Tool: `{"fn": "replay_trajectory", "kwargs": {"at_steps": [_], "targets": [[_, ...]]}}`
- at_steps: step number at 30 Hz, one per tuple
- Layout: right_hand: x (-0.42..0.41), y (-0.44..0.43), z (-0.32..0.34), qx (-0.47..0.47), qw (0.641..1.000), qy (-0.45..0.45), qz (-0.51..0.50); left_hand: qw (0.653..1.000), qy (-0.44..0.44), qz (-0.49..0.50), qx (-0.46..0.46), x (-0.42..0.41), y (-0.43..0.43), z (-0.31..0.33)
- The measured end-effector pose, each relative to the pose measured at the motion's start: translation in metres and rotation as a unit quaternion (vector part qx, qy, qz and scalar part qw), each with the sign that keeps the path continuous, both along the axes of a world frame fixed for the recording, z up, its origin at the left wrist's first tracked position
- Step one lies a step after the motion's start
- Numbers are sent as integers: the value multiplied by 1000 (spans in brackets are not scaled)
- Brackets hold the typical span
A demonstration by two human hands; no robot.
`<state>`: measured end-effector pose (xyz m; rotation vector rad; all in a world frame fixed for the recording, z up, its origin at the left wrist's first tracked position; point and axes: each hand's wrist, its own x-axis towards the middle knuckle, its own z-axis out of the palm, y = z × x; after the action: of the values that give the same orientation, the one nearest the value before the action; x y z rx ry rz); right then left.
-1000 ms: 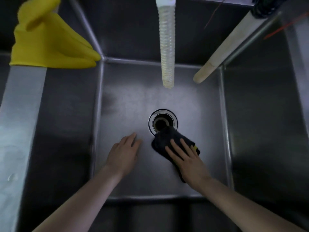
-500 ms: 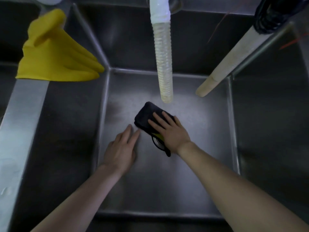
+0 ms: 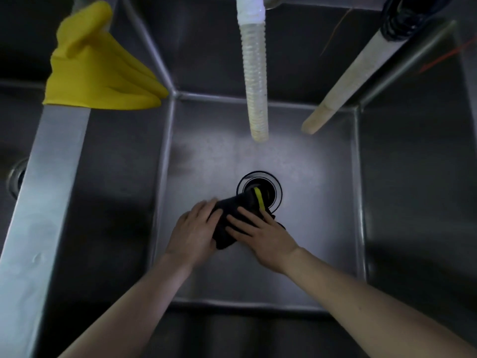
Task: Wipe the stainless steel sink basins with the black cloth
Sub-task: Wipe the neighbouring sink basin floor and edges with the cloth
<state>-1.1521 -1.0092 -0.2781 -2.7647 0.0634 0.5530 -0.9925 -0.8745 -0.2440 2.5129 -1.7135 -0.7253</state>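
The middle sink basin (image 3: 232,280) is being wiped. The right hand (image 3: 260,236) presses flat, straight fingers on the black cloth (image 3: 245,202), which lies on the floor overlapping the near rim of the drain (image 3: 275,186). The left hand (image 3: 192,231) touches the cloth's left edge; I cannot tell whether it grips. Best to keep the cloth bunched and sweep in firm, overlapping strokes.

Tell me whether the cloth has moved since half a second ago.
Yes. The cloth came back toward the person: it lay over the drain, reaching near the hose tip, and now lies at the drain's near-left edge.
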Motion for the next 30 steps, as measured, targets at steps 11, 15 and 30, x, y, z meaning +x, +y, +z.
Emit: {"fn": "replay_trajectory", "kwargs": {"at_steps": [11, 15, 30], "targets": [[-30, 46, 19, 26, 998, -36, -52, 985, 115, -42, 119, -16, 15, -1], [-2, 19, 30, -63, 983, -45, -167, 983, 154, -52, 79, -9, 9, -4], [-48, 26, 143, 32, 931, -61, -358, 971, 207, -58, -107, -28, -1, 126]]}}
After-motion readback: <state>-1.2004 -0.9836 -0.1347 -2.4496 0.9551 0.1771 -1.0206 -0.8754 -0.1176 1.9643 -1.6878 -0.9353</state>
